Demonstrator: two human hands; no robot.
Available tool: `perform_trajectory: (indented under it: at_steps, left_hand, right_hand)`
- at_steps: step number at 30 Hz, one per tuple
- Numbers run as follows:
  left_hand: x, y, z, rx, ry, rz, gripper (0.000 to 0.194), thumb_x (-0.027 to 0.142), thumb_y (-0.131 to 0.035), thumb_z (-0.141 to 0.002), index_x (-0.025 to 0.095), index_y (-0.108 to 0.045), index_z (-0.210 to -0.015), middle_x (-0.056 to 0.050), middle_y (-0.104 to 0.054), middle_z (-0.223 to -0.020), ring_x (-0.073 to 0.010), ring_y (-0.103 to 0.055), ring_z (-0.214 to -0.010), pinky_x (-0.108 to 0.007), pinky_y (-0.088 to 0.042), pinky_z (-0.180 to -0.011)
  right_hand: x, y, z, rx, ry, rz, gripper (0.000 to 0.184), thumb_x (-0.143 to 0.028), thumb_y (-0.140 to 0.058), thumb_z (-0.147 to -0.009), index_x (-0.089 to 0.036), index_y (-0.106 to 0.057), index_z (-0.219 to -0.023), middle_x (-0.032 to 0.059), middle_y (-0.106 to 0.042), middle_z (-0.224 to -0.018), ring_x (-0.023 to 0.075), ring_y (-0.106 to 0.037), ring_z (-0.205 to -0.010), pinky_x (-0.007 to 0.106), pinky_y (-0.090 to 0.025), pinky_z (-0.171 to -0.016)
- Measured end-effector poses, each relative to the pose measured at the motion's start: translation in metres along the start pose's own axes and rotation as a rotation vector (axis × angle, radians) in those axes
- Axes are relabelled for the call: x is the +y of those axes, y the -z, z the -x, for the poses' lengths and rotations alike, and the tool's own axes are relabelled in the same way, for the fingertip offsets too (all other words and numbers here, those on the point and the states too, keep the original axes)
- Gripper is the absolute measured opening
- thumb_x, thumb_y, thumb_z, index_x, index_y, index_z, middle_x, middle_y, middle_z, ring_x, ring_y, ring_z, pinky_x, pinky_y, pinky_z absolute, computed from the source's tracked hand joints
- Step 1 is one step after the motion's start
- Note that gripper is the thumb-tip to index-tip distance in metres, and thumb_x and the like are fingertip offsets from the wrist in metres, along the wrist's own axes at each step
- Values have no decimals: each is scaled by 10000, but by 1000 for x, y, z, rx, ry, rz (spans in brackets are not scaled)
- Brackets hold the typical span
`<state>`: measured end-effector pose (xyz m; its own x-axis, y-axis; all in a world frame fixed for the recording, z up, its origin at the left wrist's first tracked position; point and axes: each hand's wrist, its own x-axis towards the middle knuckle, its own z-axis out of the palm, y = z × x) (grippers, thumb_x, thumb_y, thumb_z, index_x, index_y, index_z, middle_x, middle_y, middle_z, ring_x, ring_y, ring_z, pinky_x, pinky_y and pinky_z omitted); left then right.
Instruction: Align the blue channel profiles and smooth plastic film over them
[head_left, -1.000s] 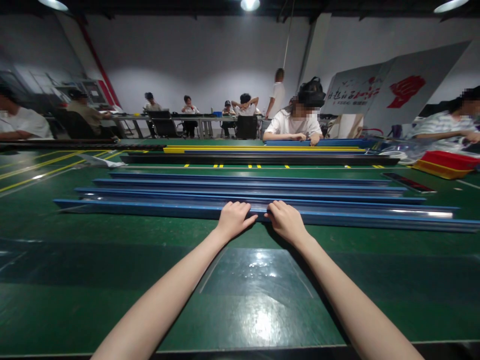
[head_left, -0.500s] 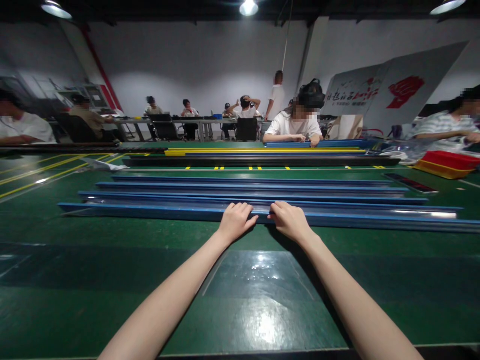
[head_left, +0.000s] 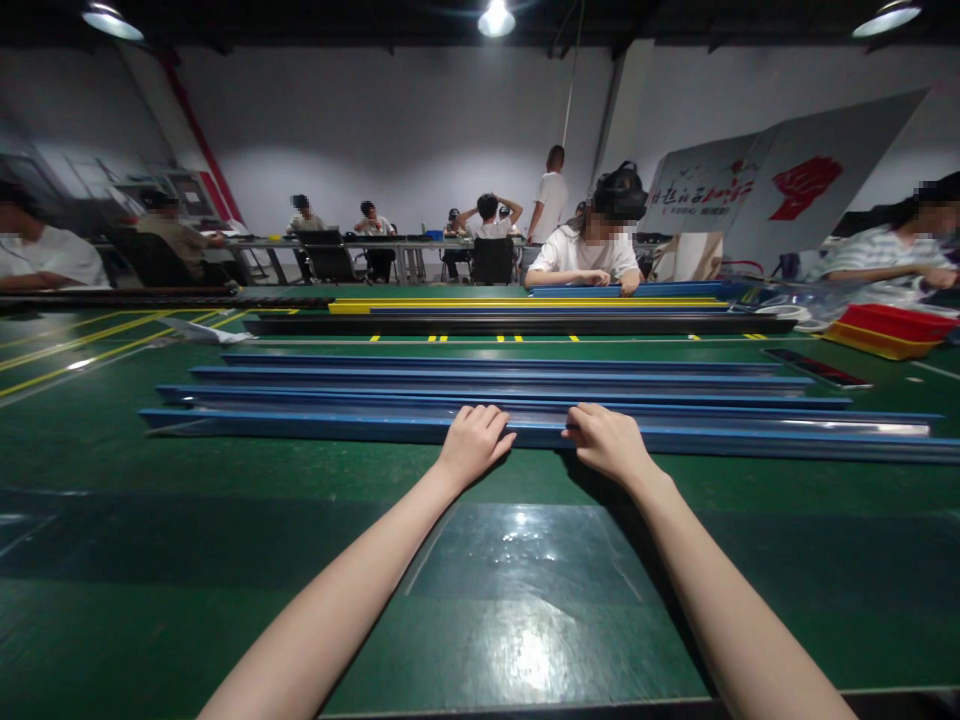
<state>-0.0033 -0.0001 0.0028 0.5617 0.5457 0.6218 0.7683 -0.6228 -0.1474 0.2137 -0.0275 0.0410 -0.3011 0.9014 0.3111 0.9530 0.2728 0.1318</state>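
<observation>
A long blue channel strip (head_left: 337, 428) lies crosswise on the green tabletop (head_left: 225, 510), nearest to me. My left hand (head_left: 474, 442) is closed over it near the middle, with the fingers across the top and the thumb against the front. A little to the right, my right hand (head_left: 609, 440) has its curled fingers pinching the same strip; its fingertips are partly hidden. Right behind it runs a second blue strip, close against the first. More blue strips (head_left: 480, 368) lie parallel farther back, apart from my hands.
Beyond the blue strips are a black strip (head_left: 510, 325) and a yellow strip (head_left: 540, 303). A phone (head_left: 817, 368) lies at right, near red and yellow trays (head_left: 885, 330). A co-worker (head_left: 592, 250) in a headset sits across the table. Clear film covers part of the near tabletop.
My right hand has moved right along with the nearest blue strip, whose left end has shifted right. My left hand has stayed in nearly the same place.
</observation>
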Motion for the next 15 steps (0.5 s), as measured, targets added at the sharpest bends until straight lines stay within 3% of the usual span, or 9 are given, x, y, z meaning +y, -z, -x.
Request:
perform_trajectory:
  at_steps: [15]
  left_hand:
    - [2, 1, 0, -39, 147, -63, 336, 471, -428, -851, 173, -565, -927, -65, -615, -893, -206, -522, -828, -333, -312, -730]
  right_hand:
    - [1, -10, 2, 52, 76, 12, 188, -293, -399, -850, -172, -540, -821, 62, -600, -845, 173, -510, -789, 264, -285, -657]
